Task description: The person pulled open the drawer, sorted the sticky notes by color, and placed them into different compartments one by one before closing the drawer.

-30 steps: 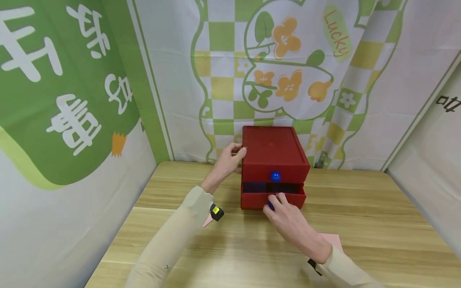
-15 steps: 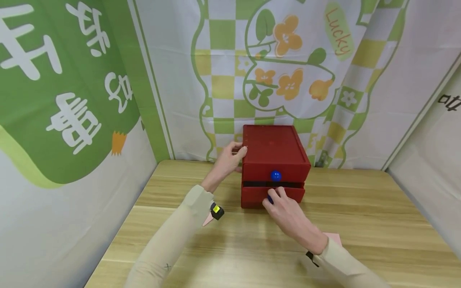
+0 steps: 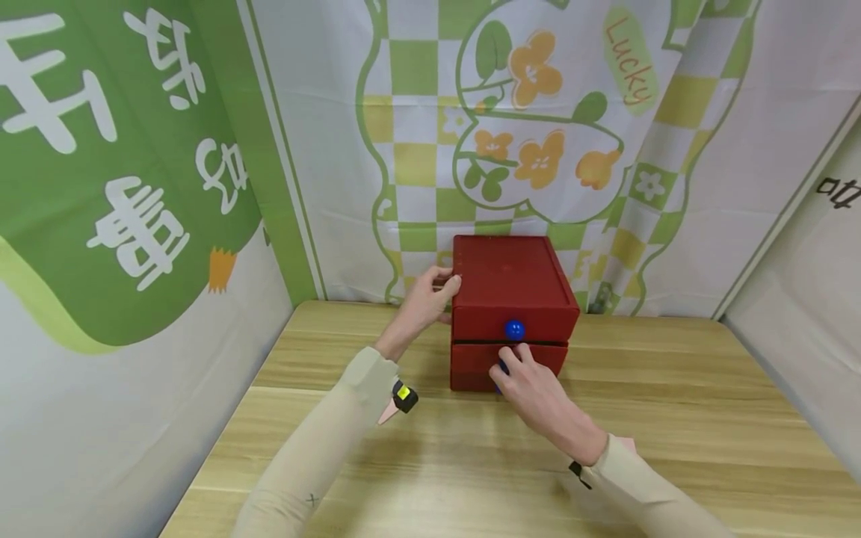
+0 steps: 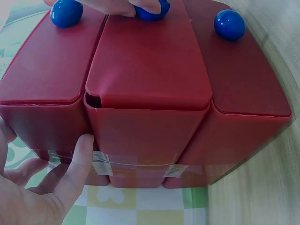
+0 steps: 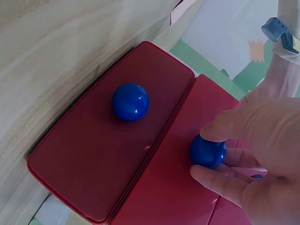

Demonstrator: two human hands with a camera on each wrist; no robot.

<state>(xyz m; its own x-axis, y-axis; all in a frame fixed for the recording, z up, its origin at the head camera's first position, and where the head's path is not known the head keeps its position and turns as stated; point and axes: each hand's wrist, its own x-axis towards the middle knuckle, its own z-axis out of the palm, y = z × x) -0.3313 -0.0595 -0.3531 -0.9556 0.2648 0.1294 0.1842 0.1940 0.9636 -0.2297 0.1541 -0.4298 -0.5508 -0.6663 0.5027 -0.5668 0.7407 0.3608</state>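
A red drawer cabinet (image 3: pixel 504 273) stands at the back of the table, its three drawers stacked and each fitted with a round blue knob. My right hand (image 3: pixel 541 403) pinches the middle knob (image 5: pixel 206 152) between thumb and fingers. The middle drawer (image 4: pixel 150 61) sits nearly flush, with a thin dark gap along its edge. Above it is the top knob (image 3: pixel 514 329); below, the bottom knob (image 5: pixel 130 101) shows in the right wrist view. My left hand (image 3: pixel 424 300) touches the cabinet's left side, fingers fairly straight, thumb (image 4: pixel 82 154) against the wall.
Pink paper (image 3: pixel 628 444) lies by my right wrist, and another pink piece (image 3: pixel 388 412) near my left wrist device (image 3: pixel 405 396). Behind the cabinet hangs a green and white patterned curtain (image 3: pixel 413 164). Clear tape (image 4: pixel 102 164) runs across the cabinet's side.
My right hand has pushed the middle drawer inward, from visibly open with dark contents showing to a thin gap. The left hand has stayed at the cabinet's side.
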